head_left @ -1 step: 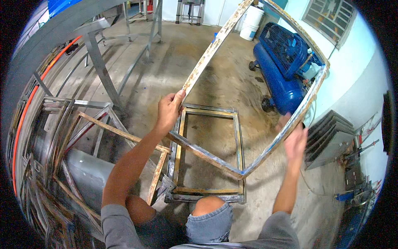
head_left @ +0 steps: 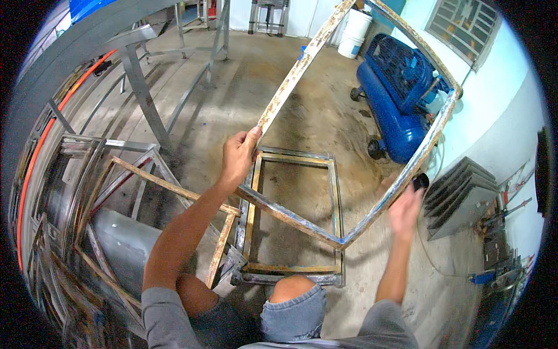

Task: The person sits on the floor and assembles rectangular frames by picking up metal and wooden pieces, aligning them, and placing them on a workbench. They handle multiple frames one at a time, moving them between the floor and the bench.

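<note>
My left hand [head_left: 239, 158] is closed around the left bar of a rectangular metal frame [head_left: 302, 65] with patchy white paint and rust. The frame is raised and tilted, one corner pointing down towards my knees. Beside its lower right bar, my right hand [head_left: 404, 210] is blurred by motion, its fingers wrapped round a small black-ended object [head_left: 421, 181]; the rest of that object is hidden. Below the raised frame, another rectangular frame [head_left: 295, 157], with grey outer bars and yellowish inner ones, lies on the floor in front of my knees.
A rusty frame [head_left: 168, 185] leans among stacked metal frames at left. Grey metal structures [head_left: 142, 96] stand beyond them. A blue air compressor [head_left: 386, 107] stands at far right, near white buckets [head_left: 353, 34]. Stacked dark panels [head_left: 459, 198] lean against the right wall.
My right hand has shifted slightly down and left along the frame's lower right bar, and the black-ended object shows more plainly. My left hand keeps its grip on the frame.
</note>
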`<action>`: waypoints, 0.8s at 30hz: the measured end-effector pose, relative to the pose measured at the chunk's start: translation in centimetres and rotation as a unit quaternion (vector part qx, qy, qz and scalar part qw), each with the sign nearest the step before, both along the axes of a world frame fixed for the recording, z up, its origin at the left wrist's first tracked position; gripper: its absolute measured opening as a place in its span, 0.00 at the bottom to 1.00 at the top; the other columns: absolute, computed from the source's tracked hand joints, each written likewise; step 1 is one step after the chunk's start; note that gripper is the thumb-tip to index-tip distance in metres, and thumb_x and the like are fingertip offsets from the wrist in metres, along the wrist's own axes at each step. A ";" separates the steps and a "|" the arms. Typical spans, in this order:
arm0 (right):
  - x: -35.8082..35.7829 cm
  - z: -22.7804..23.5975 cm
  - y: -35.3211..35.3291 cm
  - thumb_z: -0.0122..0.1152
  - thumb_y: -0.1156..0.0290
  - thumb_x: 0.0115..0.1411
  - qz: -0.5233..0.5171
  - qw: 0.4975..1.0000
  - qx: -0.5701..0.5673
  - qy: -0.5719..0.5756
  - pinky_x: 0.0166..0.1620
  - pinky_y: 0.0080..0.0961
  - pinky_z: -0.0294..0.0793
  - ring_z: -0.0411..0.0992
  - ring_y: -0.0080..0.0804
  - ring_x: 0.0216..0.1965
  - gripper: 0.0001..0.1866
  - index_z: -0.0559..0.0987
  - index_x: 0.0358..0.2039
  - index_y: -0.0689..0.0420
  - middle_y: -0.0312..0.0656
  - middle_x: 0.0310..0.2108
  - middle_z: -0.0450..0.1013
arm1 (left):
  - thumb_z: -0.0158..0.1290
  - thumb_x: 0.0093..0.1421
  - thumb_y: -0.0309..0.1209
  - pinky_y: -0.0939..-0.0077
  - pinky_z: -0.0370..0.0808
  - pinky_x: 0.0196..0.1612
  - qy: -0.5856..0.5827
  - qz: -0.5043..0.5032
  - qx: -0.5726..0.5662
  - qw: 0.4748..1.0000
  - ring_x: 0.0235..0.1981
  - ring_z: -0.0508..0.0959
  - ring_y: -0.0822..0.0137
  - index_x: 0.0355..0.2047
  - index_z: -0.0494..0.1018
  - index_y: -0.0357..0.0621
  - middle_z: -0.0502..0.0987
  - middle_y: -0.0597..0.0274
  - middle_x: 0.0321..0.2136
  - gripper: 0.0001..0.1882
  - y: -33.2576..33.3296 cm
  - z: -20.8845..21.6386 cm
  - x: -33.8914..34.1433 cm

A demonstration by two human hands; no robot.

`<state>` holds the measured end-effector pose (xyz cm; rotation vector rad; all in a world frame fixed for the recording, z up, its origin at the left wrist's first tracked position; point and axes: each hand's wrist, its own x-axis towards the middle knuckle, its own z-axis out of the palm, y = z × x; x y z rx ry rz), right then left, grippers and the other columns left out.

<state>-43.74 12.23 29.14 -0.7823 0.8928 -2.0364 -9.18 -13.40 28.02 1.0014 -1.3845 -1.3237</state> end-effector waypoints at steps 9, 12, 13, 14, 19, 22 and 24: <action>7.9 -12.0 -1.9 0.50 0.46 0.66 -0.164 0.967 0.183 -0.071 0.21 0.21 0.65 0.66 0.24 0.17 0.23 0.71 0.39 0.57 0.36 0.20 0.68 | 0.48 0.67 0.43 0.76 0.69 0.28 -0.036 -0.024 -0.024 0.999 0.22 0.71 0.75 0.34 0.77 0.37 0.75 0.67 0.23 0.20 -1.3 -2.1 1.7; 7.7 -10.6 -1.0 0.50 0.52 0.67 -0.181 0.970 0.155 -0.055 0.21 0.23 0.67 0.67 0.26 0.17 0.19 0.72 0.36 0.58 0.37 0.19 0.69 | 0.46 0.67 0.44 0.76 0.69 0.31 -0.057 -0.092 -0.027 0.994 0.26 0.72 0.75 0.36 0.77 0.37 0.76 0.66 0.26 0.20 -1.8 -2.9 1.6; 7.7 -9.6 -0.8 0.50 0.54 0.68 -0.202 0.966 0.155 -0.043 0.22 0.23 0.68 0.68 0.27 0.18 0.18 0.72 0.36 0.58 0.38 0.20 0.69 | 0.46 0.67 0.43 0.76 0.69 0.32 -0.068 -0.108 -0.031 0.991 0.27 0.72 0.75 0.37 0.78 0.37 0.76 0.65 0.27 0.20 -2.0 -3.5 1.5; 7.9 -8.5 -0.6 0.50 0.55 0.68 -0.221 0.962 0.155 -0.031 0.23 0.24 0.69 0.68 0.27 0.18 0.17 0.72 0.36 0.59 0.39 0.20 0.70 | 0.46 0.67 0.43 0.76 0.69 0.32 -0.078 -0.123 -0.035 0.989 0.28 0.72 0.75 0.37 0.78 0.37 0.77 0.65 0.28 0.20 -2.0 -4.1 1.2; 1.5 -9.3 2.4 0.53 0.57 0.65 -0.285 0.924 0.234 0.106 0.27 0.27 0.73 0.73 0.29 0.22 0.17 0.74 0.33 0.59 0.40 0.24 0.74 | 0.50 0.65 0.44 0.74 0.68 0.37 -0.131 -0.221 -0.032 0.966 0.30 0.70 0.74 0.39 0.78 0.34 0.77 0.64 0.30 0.22 -1.8 -8.2 -2.0; 0.1 -8.1 3.8 0.59 0.60 0.62 -0.328 0.862 0.355 0.156 0.24 0.22 0.70 0.70 0.25 0.19 0.15 0.75 0.27 0.60 0.39 0.20 0.72 | 0.55 0.61 0.43 0.72 0.70 0.40 -0.193 -0.325 0.004 0.926 0.33 0.73 0.72 0.39 0.77 0.33 0.77 0.66 0.29 0.21 -0.8 -12.3 -2.4; -0.3 -9.7 6.3 0.62 0.63 0.59 -0.289 0.813 0.448 0.233 0.21 0.22 0.68 0.69 0.24 0.17 0.14 0.75 0.26 0.60 0.38 0.19 0.71 | 0.57 0.59 0.39 0.68 0.72 0.37 -0.297 -0.358 -0.014 0.885 0.32 0.76 0.70 0.37 0.79 0.31 0.80 0.59 0.29 0.19 1.6 -13.9 -2.6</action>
